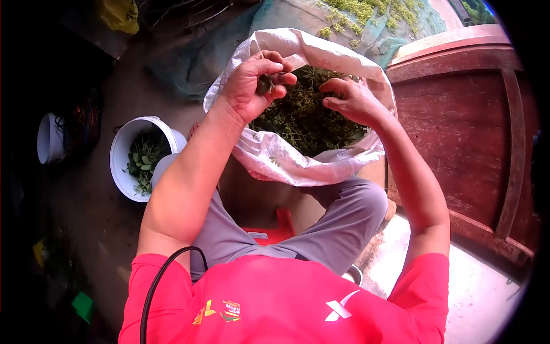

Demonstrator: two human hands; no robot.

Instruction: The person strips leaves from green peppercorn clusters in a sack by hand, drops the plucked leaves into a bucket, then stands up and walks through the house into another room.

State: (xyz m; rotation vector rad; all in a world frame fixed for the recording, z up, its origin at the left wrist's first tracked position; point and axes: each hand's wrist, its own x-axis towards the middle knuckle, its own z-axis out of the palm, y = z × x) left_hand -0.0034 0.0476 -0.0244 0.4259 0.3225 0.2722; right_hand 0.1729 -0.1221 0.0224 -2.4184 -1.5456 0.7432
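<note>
A white woven sack [286,163] with its rim rolled open stands in front of my knees. Dark green plant sprigs with small buds [312,117] fill it. Over the sack's left side, my left hand [255,83] is raised with curled fingers around a small dark green bit of plant. My right hand [352,102] is above the plants at the right side of the sack, its thumb and forefinger apart, with nothing visible between them.
To the left stands a white bucket [117,166] with green leaves inside, and farther left a smaller white container [50,139]. Behind the sack, netting [258,28] holds yellow-green plants. A red wooden panel [452,126] is at right.
</note>
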